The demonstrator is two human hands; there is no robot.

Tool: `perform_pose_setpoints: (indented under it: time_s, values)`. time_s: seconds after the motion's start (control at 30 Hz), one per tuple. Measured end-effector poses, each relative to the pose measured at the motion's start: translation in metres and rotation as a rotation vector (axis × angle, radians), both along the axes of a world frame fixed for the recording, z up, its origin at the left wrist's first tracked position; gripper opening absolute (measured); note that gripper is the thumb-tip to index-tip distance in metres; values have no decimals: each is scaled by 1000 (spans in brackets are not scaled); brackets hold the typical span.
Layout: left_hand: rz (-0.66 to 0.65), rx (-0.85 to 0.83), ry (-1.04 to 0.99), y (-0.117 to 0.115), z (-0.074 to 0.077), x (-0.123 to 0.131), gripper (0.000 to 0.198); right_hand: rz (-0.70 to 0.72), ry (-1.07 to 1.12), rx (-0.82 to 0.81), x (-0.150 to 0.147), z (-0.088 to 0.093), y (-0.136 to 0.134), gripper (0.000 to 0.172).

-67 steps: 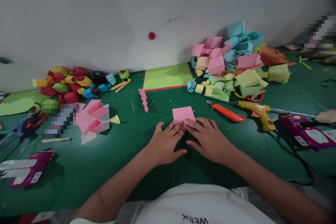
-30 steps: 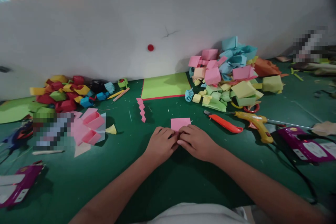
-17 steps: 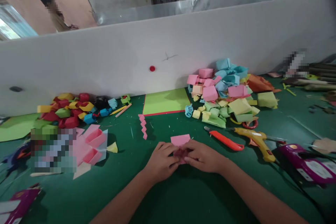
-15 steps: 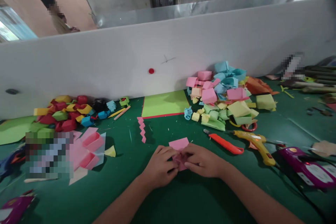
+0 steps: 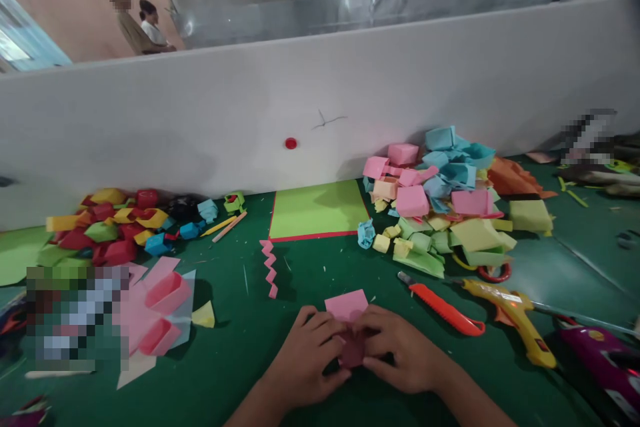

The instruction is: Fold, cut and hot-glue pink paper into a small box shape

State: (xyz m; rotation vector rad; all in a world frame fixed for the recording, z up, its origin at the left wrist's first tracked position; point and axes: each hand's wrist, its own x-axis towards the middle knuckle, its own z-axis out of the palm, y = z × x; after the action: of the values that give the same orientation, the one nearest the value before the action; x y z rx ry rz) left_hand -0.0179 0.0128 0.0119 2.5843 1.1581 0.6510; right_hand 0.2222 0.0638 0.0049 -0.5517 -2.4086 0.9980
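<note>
Both hands grasp one folded pink paper sheet point(image 5: 347, 305) at the near centre of the green table point(image 5: 225, 380). The left hand point(image 5: 313, 357) pinches its left side and the right hand point(image 5: 403, 350) its right side; the fingers partly cover the near portion, and a flat flap extends to the far side.

Containers: two pink paper pockets point(image 5: 167, 291), openings upward, lie at left on flat pink paper; their interiors show pink paper. Farther off, one small green paper box point(image 5: 233, 202) contains a red piece.

Quantities: one zigzag pink strip point(image 5: 270, 269), left of centre; one lime-green sheet point(image 5: 320, 207) with red edging, far centre; two slender sticks point(image 5: 219, 225), far left; one red-handled cutter point(image 5: 445, 307), right of the right hand; one yellow glue gun point(image 5: 515, 317), farther right. Two heaps of folded paper pieces flank the sheet: the left heap point(image 5: 103, 230) mainly red and yellow, the right heap point(image 5: 440, 203) pink, blue, yellow and green. Overlap prevents a full count.
</note>
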Motion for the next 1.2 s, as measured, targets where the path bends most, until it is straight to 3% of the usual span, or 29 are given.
perform_pose_setpoints:
  time_s: [0.23, 0.4, 0.57, 0.67, 0.8, 1.0, 1.2]
  values:
    - [-9, 70, 91, -3, -2, 2, 16, 12, -9, -16, 6, 6, -5, 8]
    - [13, 105, 135, -6, -5, 11, 15, -31, -112, 79, 4, 5, -9, 19]
    - [79, 114, 126, -8, -4, 17, 22, -142, -161, 242, 2, -2, -15, 19]
    - [49, 27, 48, -7, 3, 14, 26, -142, -117, 316, 4, -6, -14, 16]
    - [8, -4, -20, -5, 7, 12, 39, -166, 22, 268, 8, -10, -9, 22]
    - [190, 129, 24, -2, -4, 14, 26, -189, 115, 202, 15, -11, -2, 31]
    - [278, 323, 65, -6, -1, 14, 15, -228, 17, 258, 16, -3, -1, 30]
